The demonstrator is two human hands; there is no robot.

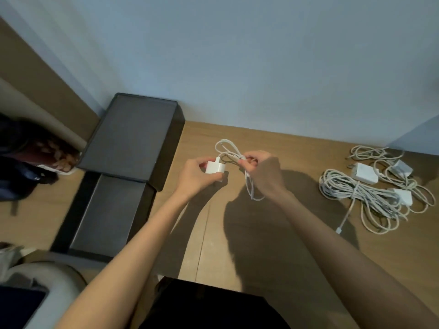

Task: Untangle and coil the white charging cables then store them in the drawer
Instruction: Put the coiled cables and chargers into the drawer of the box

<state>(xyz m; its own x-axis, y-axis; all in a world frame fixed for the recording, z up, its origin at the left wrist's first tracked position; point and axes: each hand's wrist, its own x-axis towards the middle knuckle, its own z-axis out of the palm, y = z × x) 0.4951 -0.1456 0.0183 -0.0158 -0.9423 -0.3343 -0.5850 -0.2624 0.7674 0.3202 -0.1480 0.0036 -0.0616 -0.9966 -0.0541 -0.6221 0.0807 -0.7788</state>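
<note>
My left hand grips a white charger plug above the wooden floor. Its white cable loops up and back toward the wall, then runs through my right hand, which pinches the bundled strands; a loop hangs below that hand. To the right lies a pile of tangled white cables with three white adapters among them. A dark drawer unit stands at the left against the wall, its lower drawer pulled out and showing a bare bottom.
The pale wall runs along the back. A dark bag with patterned fabric sits at the far left. A grey rounded object is at the bottom left. My dark-clothed lap fills the bottom centre.
</note>
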